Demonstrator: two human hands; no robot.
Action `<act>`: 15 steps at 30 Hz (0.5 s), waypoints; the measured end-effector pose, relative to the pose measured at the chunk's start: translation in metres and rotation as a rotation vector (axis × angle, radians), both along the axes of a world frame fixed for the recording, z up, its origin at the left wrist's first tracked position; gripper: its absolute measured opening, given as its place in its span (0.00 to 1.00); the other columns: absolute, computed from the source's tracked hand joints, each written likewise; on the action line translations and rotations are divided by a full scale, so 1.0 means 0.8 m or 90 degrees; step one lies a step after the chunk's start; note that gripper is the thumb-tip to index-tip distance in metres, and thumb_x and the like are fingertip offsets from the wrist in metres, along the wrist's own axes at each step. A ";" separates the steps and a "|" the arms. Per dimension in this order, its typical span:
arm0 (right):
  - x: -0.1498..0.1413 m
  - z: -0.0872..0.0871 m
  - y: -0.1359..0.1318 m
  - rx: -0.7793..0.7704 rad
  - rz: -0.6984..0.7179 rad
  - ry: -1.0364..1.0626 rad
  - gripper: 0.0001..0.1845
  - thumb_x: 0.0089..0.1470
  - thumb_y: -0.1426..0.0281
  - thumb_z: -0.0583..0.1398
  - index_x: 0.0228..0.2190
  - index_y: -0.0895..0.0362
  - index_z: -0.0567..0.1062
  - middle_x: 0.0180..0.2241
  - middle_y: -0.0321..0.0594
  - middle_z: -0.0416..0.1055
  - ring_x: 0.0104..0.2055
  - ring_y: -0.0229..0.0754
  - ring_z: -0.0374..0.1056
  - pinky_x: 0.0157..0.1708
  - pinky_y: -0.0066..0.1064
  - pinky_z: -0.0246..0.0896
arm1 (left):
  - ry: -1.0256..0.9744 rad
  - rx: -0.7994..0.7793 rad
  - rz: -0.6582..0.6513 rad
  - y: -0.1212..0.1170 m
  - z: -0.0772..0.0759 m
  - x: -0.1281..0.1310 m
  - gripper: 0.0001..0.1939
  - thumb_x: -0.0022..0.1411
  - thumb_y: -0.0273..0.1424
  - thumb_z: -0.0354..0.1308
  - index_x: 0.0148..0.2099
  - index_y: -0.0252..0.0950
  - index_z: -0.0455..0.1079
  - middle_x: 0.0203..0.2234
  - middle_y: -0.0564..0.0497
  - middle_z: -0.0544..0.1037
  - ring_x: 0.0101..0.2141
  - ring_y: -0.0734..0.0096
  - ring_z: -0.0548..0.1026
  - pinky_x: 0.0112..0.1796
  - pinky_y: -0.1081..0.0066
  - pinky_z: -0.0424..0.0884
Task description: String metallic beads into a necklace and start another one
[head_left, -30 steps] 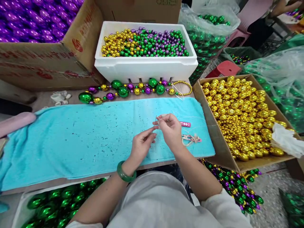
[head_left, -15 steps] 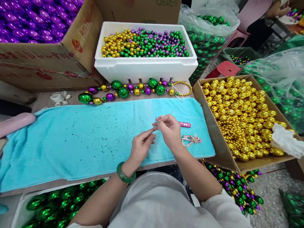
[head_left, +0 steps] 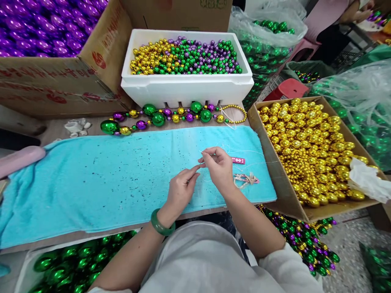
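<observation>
Over the blue towel (head_left: 122, 183), my left hand (head_left: 182, 187) and my right hand (head_left: 219, 167) meet fingertip to fingertip. A thin white thread (head_left: 200, 153) is pinched in my right fingers, its end poking out to the left. The left thumb and forefinger close on the same thread just below; a fine needle there is too small to confirm. Loose clear thread trails across the towel to the right. Beside my right hand lie a pink labelled strip (head_left: 238, 160) and small thread snips (head_left: 246, 178) with cloth-wrapped handles.
A strung bead necklace (head_left: 159, 119) lies behind the towel. Behind it stands a white foam box (head_left: 187, 87) of small beads. Cardboard boxes hold purple beads (head_left: 45, 28) at left and gold beads (head_left: 308, 150) at right. Green beads (head_left: 76, 260) sit below the table edge. Another person's hand (head_left: 362, 15) shows far right.
The white thread's end now sticks out straighter above my right fingertips. My left fingers have drawn closer together. Both hands stay in nearly the same place.
</observation>
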State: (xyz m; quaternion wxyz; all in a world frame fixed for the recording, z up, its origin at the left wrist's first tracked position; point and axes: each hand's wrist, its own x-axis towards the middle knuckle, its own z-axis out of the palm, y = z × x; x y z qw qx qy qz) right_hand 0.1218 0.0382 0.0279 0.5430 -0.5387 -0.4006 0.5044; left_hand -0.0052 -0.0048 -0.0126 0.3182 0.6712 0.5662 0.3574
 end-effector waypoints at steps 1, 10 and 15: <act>0.002 0.000 0.002 0.017 -0.009 -0.042 0.07 0.46 0.65 0.60 0.25 0.55 0.70 0.27 0.35 0.70 0.28 0.39 0.70 0.28 0.33 0.68 | 0.047 0.018 -0.010 0.000 0.002 -0.001 0.16 0.66 0.31 0.53 0.53 0.40 0.75 0.28 0.52 0.78 0.30 0.73 0.75 0.35 0.73 0.70; 0.134 0.065 0.042 0.037 -0.155 -0.115 0.08 0.51 0.62 0.58 0.28 0.53 0.68 0.31 0.36 0.72 0.20 0.32 0.58 0.18 0.27 0.51 | 0.404 0.009 -0.031 0.022 0.031 -0.023 0.19 0.68 0.32 0.47 0.56 0.46 0.73 0.32 0.50 0.78 0.33 0.66 0.75 0.31 0.70 0.65; 0.275 0.122 0.054 0.110 -0.384 -0.056 0.06 0.54 0.69 0.55 0.25 0.50 0.65 0.35 0.39 0.73 0.30 0.37 0.69 0.20 0.27 0.53 | 0.481 -0.004 -0.051 0.044 0.030 -0.022 0.20 0.68 0.33 0.45 0.57 0.45 0.72 0.36 0.47 0.78 0.35 0.63 0.75 0.31 0.69 0.64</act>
